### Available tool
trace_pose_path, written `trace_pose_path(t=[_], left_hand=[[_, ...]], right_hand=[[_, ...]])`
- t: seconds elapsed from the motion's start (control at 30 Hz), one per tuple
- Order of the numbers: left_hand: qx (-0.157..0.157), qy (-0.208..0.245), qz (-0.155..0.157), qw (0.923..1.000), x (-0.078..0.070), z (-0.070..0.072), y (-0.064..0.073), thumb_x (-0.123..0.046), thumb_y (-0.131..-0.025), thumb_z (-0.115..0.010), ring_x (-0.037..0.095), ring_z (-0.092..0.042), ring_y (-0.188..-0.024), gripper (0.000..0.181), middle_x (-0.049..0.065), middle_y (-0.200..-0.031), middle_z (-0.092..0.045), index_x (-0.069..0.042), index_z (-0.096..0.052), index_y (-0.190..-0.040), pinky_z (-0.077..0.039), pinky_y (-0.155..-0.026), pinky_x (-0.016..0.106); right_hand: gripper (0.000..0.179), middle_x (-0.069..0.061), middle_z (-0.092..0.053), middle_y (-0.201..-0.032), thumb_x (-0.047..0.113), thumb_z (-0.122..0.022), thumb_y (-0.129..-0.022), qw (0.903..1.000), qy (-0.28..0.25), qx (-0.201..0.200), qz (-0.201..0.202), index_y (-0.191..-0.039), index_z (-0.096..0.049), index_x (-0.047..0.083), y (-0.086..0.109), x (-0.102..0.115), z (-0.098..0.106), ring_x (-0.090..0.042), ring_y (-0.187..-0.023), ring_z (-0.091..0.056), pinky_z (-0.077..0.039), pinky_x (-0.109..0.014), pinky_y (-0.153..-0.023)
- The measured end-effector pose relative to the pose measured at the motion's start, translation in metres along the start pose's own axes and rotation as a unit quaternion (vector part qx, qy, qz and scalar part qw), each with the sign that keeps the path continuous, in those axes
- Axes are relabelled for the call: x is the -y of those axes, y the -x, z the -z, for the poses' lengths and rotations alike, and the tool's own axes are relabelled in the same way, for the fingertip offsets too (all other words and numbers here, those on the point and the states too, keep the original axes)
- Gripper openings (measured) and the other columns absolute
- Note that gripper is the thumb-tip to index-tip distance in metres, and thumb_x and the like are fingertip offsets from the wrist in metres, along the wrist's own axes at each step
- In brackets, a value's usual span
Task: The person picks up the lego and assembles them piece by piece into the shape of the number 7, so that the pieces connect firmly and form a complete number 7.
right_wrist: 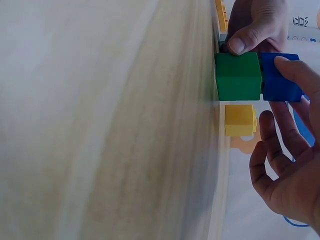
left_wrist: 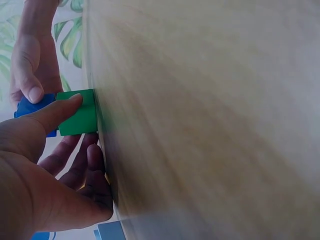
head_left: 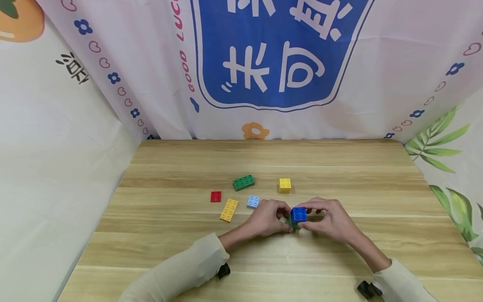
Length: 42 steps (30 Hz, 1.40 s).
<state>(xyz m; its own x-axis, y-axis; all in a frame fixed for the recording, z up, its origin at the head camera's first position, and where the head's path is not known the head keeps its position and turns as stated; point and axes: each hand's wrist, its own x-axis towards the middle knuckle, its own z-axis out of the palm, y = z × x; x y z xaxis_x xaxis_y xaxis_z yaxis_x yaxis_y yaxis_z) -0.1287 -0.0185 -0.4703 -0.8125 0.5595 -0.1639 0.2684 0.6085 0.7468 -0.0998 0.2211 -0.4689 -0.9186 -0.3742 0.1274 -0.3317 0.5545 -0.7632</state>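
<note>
A blue square brick [head_left: 299, 214] stands above a green brick [right_wrist: 238, 77] on the table. In the right wrist view a thin gap with the green studs showing lies between the two. My left hand [head_left: 268, 218] pinches the green brick low down, its thumb on the near side. Around the blue brick, the thumb and fingers of my right hand [head_left: 332, 220] grip from the right. From above, the blue brick hides most of the green one. Nearest beside my left hand lies a light blue flat brick [head_left: 253, 201].
Behind the hands stands a yellow square brick [head_left: 284, 186]. Farther left lie a long green brick [head_left: 243, 182], a red flat brick [head_left: 216, 196] and a long yellow-orange flat brick [head_left: 229, 210]. A printed cloth [head_left: 170, 117] hangs at the wooden table's [head_left: 181, 155] back edge.
</note>
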Motion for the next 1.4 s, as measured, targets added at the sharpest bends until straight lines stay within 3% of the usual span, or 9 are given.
trace_pose_path(t=[0.47, 0.77, 1.1, 1.4], left_hand=[[-0.003, -0.006, -0.002, 1.0000, 0.0001, -0.0009, -0.0018, -0.023, -0.082, -0.096, 0.003, -0.055, -0.078, 0.036, -0.007, -0.093, -0.073, -0.015, -0.079, -0.113, -0.044, -0.070, 0.017], [-0.006, 0.002, 0.003, 1.0000, 0.0006, -0.0012, -0.0022, -0.022, -0.082, -0.096, 0.003, -0.054, -0.076, 0.033, -0.006, -0.090, -0.073, -0.016, -0.079, -0.109, -0.043, -0.069, 0.018], [-0.009, 0.005, 0.009, 0.9999, 0.0023, -0.0017, -0.0016, -0.022, -0.080, -0.097, 0.004, -0.053, -0.075, 0.033, -0.006, -0.087, -0.072, -0.016, -0.079, -0.107, -0.042, -0.069, 0.019], [-0.009, -0.002, 0.000, 1.0000, 0.0018, -0.0024, -0.0012, -0.024, -0.081, -0.097, 0.004, -0.053, -0.076, 0.033, -0.006, -0.088, -0.072, -0.016, -0.078, -0.106, -0.042, -0.070, 0.019]], right_hand=[[0.039, 0.005, -0.081, -0.106, 0.016, -0.097, -0.079, 0.9993, -0.004, 0.031, 0.019, -0.116, -0.083, 0.019, -0.0060, -0.0010, 0.0061, -0.011, -0.089, -0.068, -0.060, -0.027, -0.074], [0.036, 0.010, -0.077, -0.093, 0.020, -0.096, -0.081, 0.9992, 0.009, 0.032, 0.021, -0.114, -0.084, 0.015, -0.0083, 0.0010, 0.0064, -0.003, -0.071, -0.055, -0.048, -0.022, -0.060], [0.037, 0.009, -0.078, -0.094, 0.014, -0.097, -0.078, 0.9985, 0.004, 0.022, 0.049, -0.113, -0.084, 0.015, -0.0088, -0.0023, 0.0021, -0.006, -0.070, -0.056, -0.048, -0.021, -0.059], [0.038, 0.011, -0.078, -0.092, 0.018, -0.097, -0.079, 0.9988, -0.010, 0.035, 0.033, -0.115, -0.084, 0.018, -0.0083, -0.0043, 0.0032, -0.006, -0.071, -0.057, -0.049, -0.022, -0.060]])
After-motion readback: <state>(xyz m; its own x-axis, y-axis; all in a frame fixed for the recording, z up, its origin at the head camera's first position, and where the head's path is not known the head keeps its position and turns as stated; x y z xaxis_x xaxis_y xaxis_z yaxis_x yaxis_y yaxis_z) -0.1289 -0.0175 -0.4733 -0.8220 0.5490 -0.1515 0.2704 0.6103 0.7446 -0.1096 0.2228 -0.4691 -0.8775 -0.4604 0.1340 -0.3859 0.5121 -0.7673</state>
